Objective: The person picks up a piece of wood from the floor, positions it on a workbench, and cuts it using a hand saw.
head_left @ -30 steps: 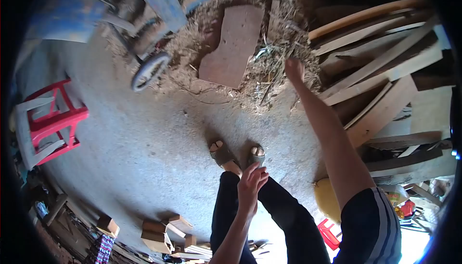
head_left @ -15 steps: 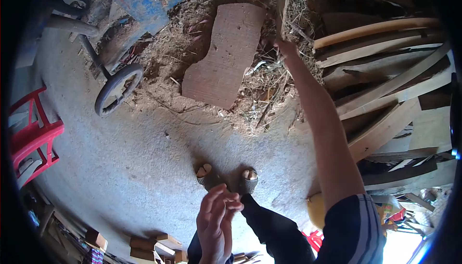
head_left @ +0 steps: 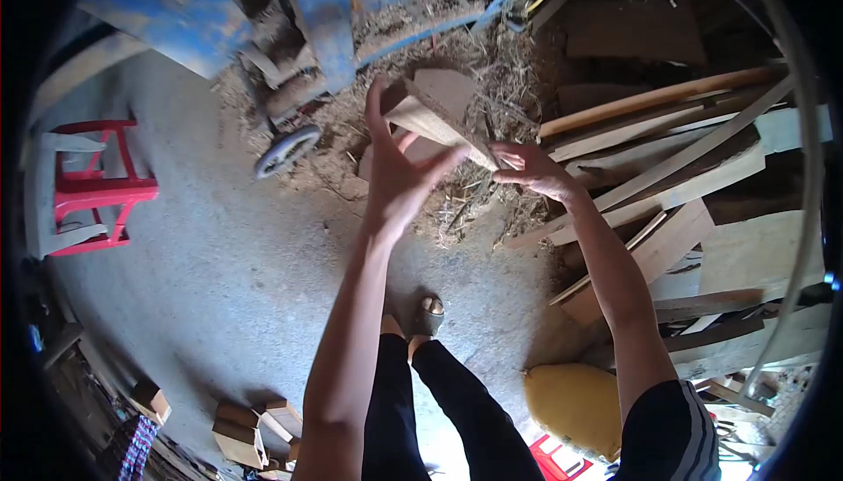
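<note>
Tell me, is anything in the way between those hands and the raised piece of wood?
Nothing visible is in the way: the left hand grips the piece of wood towards one end, and the right hand is right at the other end.

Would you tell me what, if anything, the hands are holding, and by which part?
A piece of wood, between both hands: the left hand spans its left part, the right hand is at its right end.

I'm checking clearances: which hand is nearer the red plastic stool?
Left. The left hand lies between the stool and the right hand, which is farther across, by the long wooden boards.
</note>
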Demonstrator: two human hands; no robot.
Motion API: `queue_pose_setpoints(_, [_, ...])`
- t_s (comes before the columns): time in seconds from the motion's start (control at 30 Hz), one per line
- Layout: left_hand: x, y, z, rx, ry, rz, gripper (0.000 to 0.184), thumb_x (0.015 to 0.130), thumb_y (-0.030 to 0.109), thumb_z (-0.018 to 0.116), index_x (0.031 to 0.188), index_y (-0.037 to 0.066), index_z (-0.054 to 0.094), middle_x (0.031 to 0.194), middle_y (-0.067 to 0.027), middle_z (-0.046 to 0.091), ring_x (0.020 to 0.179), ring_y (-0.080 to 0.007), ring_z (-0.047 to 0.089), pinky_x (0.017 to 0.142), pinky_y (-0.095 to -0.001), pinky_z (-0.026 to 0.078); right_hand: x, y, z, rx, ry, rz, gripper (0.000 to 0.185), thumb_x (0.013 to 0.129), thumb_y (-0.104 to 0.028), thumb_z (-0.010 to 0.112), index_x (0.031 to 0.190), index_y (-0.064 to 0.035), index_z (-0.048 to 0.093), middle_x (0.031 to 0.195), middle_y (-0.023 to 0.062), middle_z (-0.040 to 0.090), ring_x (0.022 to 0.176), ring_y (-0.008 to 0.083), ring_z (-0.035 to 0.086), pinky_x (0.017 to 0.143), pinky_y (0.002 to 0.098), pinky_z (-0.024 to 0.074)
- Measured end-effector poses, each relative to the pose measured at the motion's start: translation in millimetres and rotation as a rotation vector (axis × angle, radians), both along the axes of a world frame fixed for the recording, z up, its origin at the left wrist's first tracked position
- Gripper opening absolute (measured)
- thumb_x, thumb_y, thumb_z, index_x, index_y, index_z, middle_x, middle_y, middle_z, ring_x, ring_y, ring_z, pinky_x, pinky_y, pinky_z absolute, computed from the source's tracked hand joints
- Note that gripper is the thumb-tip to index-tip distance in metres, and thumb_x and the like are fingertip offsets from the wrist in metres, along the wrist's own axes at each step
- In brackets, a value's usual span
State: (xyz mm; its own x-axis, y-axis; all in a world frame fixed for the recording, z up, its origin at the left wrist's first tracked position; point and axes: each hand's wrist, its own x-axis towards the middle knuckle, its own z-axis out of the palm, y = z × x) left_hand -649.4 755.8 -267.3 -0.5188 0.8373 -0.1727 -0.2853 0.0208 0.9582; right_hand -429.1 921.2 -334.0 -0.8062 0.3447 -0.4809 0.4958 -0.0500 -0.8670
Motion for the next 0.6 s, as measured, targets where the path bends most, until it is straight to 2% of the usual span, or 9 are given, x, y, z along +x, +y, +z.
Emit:
queue_pose_setpoints(0.03, [-16.7, 8.4, 10.6, 0.044, 0.026, -0.037, 0.091, 0.076, 0.019, 0.08, 0.148, 0.02, 0.023, 0.151, -0.0187, 0.021, 0.119, -0.0359, 0.052, 0.089, -0.0445, 0.056, -4.9, -1.9, 18.1, 0.008, 0.016, -0.021, 0.062, 0.081, -0.018, 0.074, 0.137, -0.0088, 0.048, 0.139, 0.0119, 0.05, 0.129, 0.0244, 0.045, 0.112, 0.0397, 0.0321])
queue_pose_setpoints(0.07, [-32.0, 8.6, 23.6, 0.162, -0.189, -0.118, 0.083, 0.079, 0.01, 0.076, 0.145, 0.017, 0.027, 0.143, -0.0137, 0.038, 0.109, -0.0302, 0.06, 0.087, -0.0394, 0.058, -8.2, -4.3, 33.8, 0.232, -0.02, -0.01, 0.064, 0.081, -0.018, 0.073, 0.139, -0.0113, 0.046, 0.141, 0.0133, 0.047, 0.132, 0.0265, 0.042, 0.113, 0.0403, 0.0304])
queue_pose_setpoints(0.1, [-32.1, 7.4, 34.9, 0.227, 0.117, -0.051, 0.073, 0.082, 0.004, 0.072, 0.142, 0.016, 0.033, 0.131, -0.0092, 0.053, 0.1, -0.0245, 0.065, 0.086, -0.0379, 0.058, -10.9, -3.2, 47.9, 0.463, -0.053, -0.003, 0.067, 0.081, -0.018, 0.072, 0.141, -0.0138, 0.043, 0.143, 0.0147, 0.044, 0.134, 0.0287, 0.039, 0.113, 0.041, 0.0287])
queue_pose_setpoints(0.13, [-25.2, -0.3, 64.6, 0.251, 0.138, 0.009, 0.071, 0.083, 0.002, 0.07, 0.142, 0.015, 0.033, 0.127, -0.0097, 0.056, 0.101, -0.0232, 0.064, 0.087, -0.0368, 0.057, -7.1, -3.5, 58.1, 0.899, -0.005, 0.033, 0.076, 0.079, -0.021, 0.073, 0.145, -0.018, 0.035, 0.149, 0.0159, 0.034, 0.14, 0.0317, 0.028, 0.115, 0.0424, 0.0248])
queue_pose_setpoints(0.23, [10.2, -19.2, 102.6, 0.346, -0.091, 0.031, 0.056, 0.082, -0.009, 0.063, 0.132, 0.005, 0.043, 0.118, -0.0079, 0.06, 0.104, -0.0209, 0.063, 0.085, -0.0301, 0.057, 17.6, -23.2, 68.2, 0.901, -0.193, -0.371, 0.09, 0.073, -0.029, 0.077, 0.148, -0.0195, 0.029, 0.152, 0.0181, 0.025, 0.14, 0.0373, 0.024, 0.114, 0.0461, 0.0243])
queue_pose_setpoints(0.3, [25.9, -37.4, 131.0, 0.055, 0.431, -0.083, 0.057, 0.081, -0.011, 0.062, 0.132, 0.007, 0.046, 0.115, -0.0073, 0.061, 0.099, -0.0178, 0.064, 0.078, -0.0259, 0.055, 45.6, -74.0, 92.0, 0.987, -0.527, -0.357, 0.087, 0.071, -0.027, 0.074, 0.147, -0.0193, 0.031, 0.15, 0.0179, 0.029, 0.138, 0.0368, 0.026, 0.111, 0.0456, 0.027])
queue_pose_setpoints(0.37, [35.3, -57.7, 203.3, 0.139, 0.837, -0.018, 0.055, 0.079, -0.01, 0.063, 0.13, 0.008, 0.051, 0.115, -0.0071, 0.061, 0.095, -0.015, 0.063, 0.072, -0.0254, 0.052, 71.4, -121.1, 102.4, 0.945, -0.626, -0.244, 0.081, 0.074, -0.028, 0.071, 0.145, -0.0203, 0.034, 0.149, 0.0157, 0.031, 0.136, 0.0374, 0.029, 0.109, 0.0507, 0.0281])
queue_pose_setpoints(0.43, [39.9, -82.3, 249.6, 0.055, 0.695, 0.022, 0.056, 0.078, -0.005, 0.07, 0.13, 0.005, 0.051, 0.121, -0.0085, 0.059, 0.112, -0.0195, 0.058, 0.092, -0.0314, 0.049, 88.5, -171.6, 142.6, 0.991, -0.427, -0.236, 0.083, 0.074, -0.023, 0.072, 0.147, -0.0209, 0.032, 0.148, 0.0196, 0.03, 0.133, 0.0399, 0.033, 0.108, 0.0521, 0.0291])
queue_pose_setpoints(0.6, [17.2, -159.1, 299.1, -0.048, 0.12, 0.191, 0.046, 0.082, 0.005, 0.073, 0.124, 0.0, 0.053, 0.111, -0.0074, 0.061, 0.104, -0.0168, 0.061, 0.086, -0.0312, 0.054, 82.4, -242.5, 318.0, 0.95, -0.126, -0.267, 0.085, 0.074, -0.02, 0.074, 0.147, -0.013, 0.031, 0.147, 0.0229, 0.029, 0.133, 0.0429, 0.032, 0.108, 0.0537, 0.0284])
